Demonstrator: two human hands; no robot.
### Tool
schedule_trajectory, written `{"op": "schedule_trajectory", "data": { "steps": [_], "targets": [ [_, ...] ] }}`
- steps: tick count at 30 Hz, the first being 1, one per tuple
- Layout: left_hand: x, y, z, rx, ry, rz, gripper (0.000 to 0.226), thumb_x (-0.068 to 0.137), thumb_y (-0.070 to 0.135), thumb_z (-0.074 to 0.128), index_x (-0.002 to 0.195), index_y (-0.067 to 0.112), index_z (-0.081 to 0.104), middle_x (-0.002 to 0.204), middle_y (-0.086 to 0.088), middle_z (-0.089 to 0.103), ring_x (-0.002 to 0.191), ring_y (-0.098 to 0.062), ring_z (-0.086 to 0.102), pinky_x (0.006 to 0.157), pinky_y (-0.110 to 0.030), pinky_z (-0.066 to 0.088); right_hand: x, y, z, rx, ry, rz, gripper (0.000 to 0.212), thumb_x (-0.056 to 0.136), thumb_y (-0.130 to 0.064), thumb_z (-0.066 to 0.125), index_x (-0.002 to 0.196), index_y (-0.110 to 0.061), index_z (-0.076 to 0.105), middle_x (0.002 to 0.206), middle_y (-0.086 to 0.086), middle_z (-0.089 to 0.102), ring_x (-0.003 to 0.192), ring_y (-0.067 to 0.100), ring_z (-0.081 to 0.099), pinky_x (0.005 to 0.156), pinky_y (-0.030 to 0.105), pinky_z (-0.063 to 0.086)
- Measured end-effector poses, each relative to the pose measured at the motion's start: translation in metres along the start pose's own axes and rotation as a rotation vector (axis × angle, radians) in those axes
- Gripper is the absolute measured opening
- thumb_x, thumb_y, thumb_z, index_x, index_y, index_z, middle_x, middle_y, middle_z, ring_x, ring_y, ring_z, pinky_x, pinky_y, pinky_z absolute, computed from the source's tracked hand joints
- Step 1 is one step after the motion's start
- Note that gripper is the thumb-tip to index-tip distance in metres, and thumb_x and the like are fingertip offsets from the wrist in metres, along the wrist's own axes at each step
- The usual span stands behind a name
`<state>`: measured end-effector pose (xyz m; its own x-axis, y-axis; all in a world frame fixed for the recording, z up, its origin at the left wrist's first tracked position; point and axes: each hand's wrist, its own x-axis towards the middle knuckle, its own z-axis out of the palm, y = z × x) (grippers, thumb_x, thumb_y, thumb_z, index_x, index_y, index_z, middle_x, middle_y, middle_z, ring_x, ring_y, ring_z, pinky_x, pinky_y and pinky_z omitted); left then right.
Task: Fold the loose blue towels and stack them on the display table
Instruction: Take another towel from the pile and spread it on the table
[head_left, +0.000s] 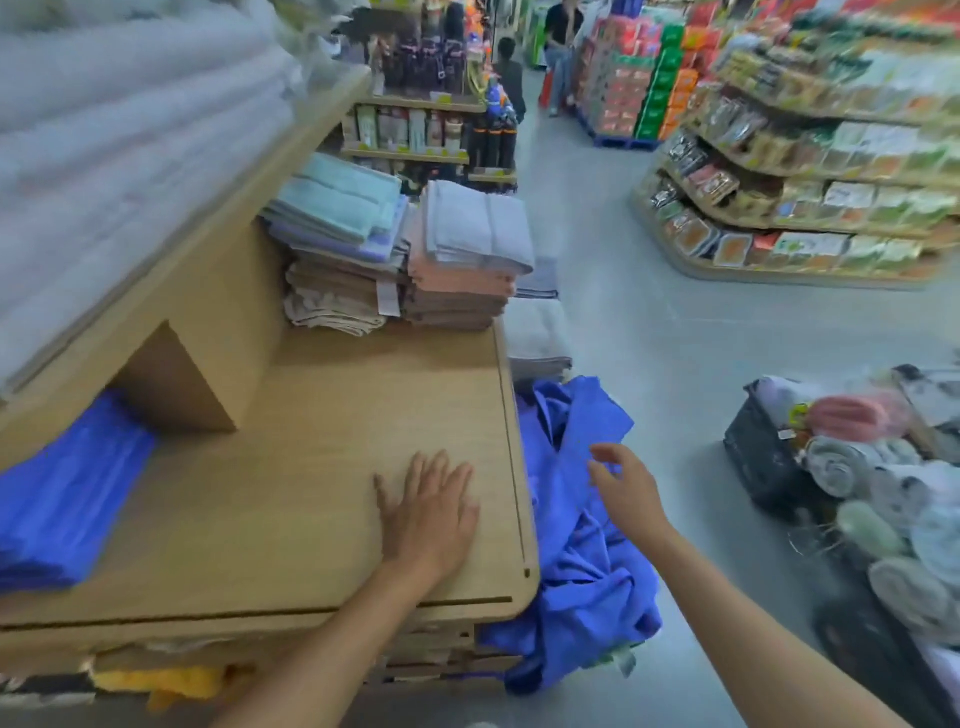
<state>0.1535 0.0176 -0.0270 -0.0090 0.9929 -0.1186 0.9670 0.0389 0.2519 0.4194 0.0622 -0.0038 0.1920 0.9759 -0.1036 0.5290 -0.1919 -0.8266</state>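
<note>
Right hand (626, 491) open, fingers loose, empty, above crumpled heap of loose blue cloth towels (571, 561) beside pale wooden tabletop (322, 467) edge — best pinch one hem, lift single towel clear; left hand (431, 514) flat on wood.

The stack of folded blue towels (62, 499) runs off the left edge, its far end tucked under the upper shelf (208, 249). The pale towels (104, 130) on that shelf are smeared by blur and cropped at the top. The heap of loose blue towels (582, 561) is partly hidden behind the display table (322, 467) corner. The right hand (626, 483) has blurred fingertips; whether they touch the heap is unclear. The rolled towels (841, 467) run off the right edge. Labels on the shelf packets (841, 202) are unreadable.
</note>
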Motion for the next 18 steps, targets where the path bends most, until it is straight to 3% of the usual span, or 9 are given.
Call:
{"op": "schedule_trajectory", "data": {
  "steps": [1,3,7,10,13,15,18],
  "targets": [
    [0.002,0.005,0.003,0.019,0.022,-0.023,0.062,0.096,0.060,0.014,0.155,0.044,0.021,0.168,0.013,0.012,0.156,-0.016,0.004,0.116,-0.069,-0.006,0.007,0.015,-0.006,0.003,-0.018,0.077,0.024,0.099,-0.007,0.057,0.122,-0.010,0.063,0.123,0.011,0.067,0.088,0.024,0.070,0.085,0.029,0.053],
    [0.004,0.009,0.008,0.038,0.059,-0.039,0.060,0.096,0.059,0.017,0.154,0.046,0.024,0.167,0.014,0.016,0.156,-0.015,0.008,0.117,-0.070,-0.002,0.019,0.039,-0.010,-0.048,-0.069,0.143,0.031,0.098,-0.004,0.057,0.129,-0.005,0.059,0.126,0.015,0.066,0.086,0.029,0.070,0.074,0.025,0.051],
    [0.001,0.013,0.005,0.048,0.072,-0.047,0.058,0.097,0.059,0.018,0.154,0.047,0.023,0.166,0.015,0.018,0.155,-0.014,0.010,0.119,-0.068,0.002,0.038,0.057,0.011,0.022,-0.282,0.327,0.047,0.101,-0.008,0.057,0.146,-0.004,0.044,0.133,0.013,0.055,0.072,0.027,0.066,0.060,0.030,0.051],
    [-0.002,0.016,-0.001,0.049,0.077,-0.053,0.059,0.097,0.059,0.019,0.154,0.047,0.023,0.167,0.016,0.017,0.155,-0.013,0.009,0.120,-0.066,0.004,0.044,0.057,0.033,0.018,-0.354,0.374,0.054,0.098,-0.020,0.065,0.146,-0.006,0.043,0.120,0.010,0.061,0.071,0.027,0.065,0.058,0.032,0.046],
    [-0.002,0.017,-0.003,0.048,0.078,-0.053,0.058,0.097,0.059,0.021,0.154,0.048,0.023,0.166,0.016,0.017,0.155,-0.012,0.009,0.121,-0.066,0.006,0.043,0.053,0.040,-0.182,-0.378,0.221,0.045,0.094,-0.034,0.070,0.131,-0.016,0.052,0.113,0.005,0.065,0.094,0.022,0.063,0.071,0.028,0.045],
    [-0.002,0.017,-0.004,0.043,0.081,-0.055,0.058,0.096,0.060,0.022,0.153,0.048,0.024,0.166,0.017,0.018,0.155,-0.012,0.010,0.121,-0.065,0.006,0.040,0.049,0.038,-0.181,-0.388,0.186,0.021,0.093,-0.028,0.069,0.104,-0.021,0.053,0.091,0.001,0.060,0.080,0.020,0.056,0.064,0.028,0.040],
    [-0.003,0.016,-0.003,0.029,0.089,-0.049,0.057,0.096,0.061,0.025,0.151,0.048,0.030,0.164,0.018,0.021,0.154,-0.011,0.012,0.123,-0.061,0.000,0.035,0.034,0.032,0.053,-0.387,0.170,0.028,0.089,-0.010,0.064,0.072,-0.015,0.043,0.057,-0.003,0.039,0.056,0.018,0.033,0.057,0.032,0.028]
  ]
}}
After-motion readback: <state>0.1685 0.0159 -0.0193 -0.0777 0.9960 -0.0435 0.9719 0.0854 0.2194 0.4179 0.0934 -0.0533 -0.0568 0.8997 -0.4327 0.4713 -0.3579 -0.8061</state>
